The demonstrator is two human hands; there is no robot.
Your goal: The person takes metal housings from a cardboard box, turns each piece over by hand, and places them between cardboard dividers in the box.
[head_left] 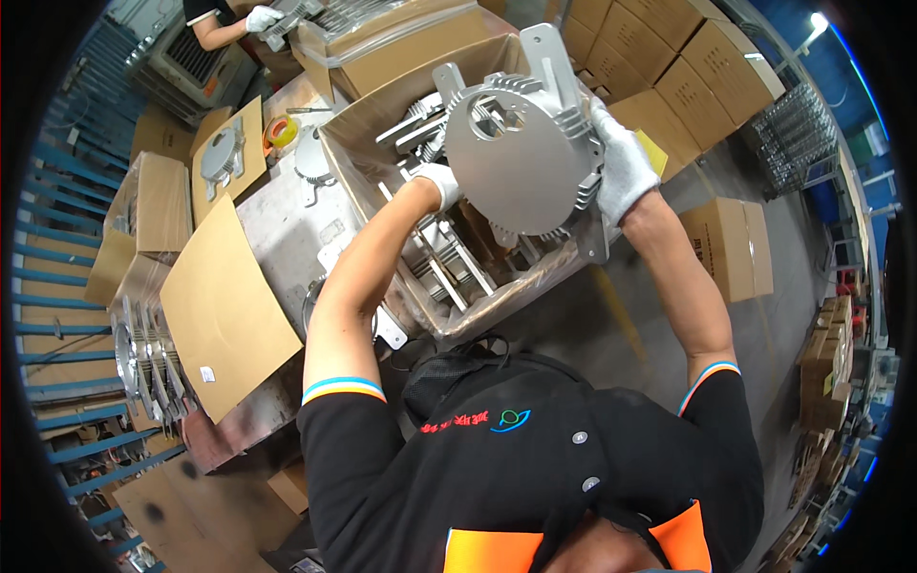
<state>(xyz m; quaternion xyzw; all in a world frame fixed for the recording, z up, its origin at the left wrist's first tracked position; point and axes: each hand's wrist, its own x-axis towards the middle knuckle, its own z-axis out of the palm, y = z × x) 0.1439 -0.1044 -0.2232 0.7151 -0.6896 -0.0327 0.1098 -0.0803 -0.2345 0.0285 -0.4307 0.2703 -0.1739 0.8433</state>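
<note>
A large grey metal casting with a smooth oval face, finned edges and a long mounting arm is held up over an open carton. My right hand, in a white glove, grips its right edge by the fins. My left hand, also gloved, is closed at its left edge, with the fingers hidden behind it. Inside the carton, which is lined with clear plastic, several similar finned castings stand on edge.
Left of the carton, a worktable bears a cardboard sheet, a tape roll and more castings. Stacked cartons rise at the back right; a closed carton sits on the floor. Another person's gloved hand holds a casting, far left.
</note>
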